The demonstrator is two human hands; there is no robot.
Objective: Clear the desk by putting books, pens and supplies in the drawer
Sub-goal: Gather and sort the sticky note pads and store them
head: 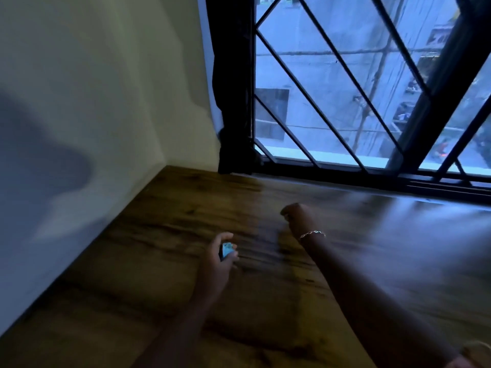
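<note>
Pinching blue item (226, 249), left hand (215, 262) over desk (164, 229), off wall (106, 102).

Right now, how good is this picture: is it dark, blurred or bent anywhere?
Head view: dim and bluish, lit mainly by the window; the desk has a pale sheen near it and motion smear beside the right hand; the wall carries a large soft shadow, its edges bent by the wide lens; the small blue thing in the left hand is too blurred to identify.
</note>
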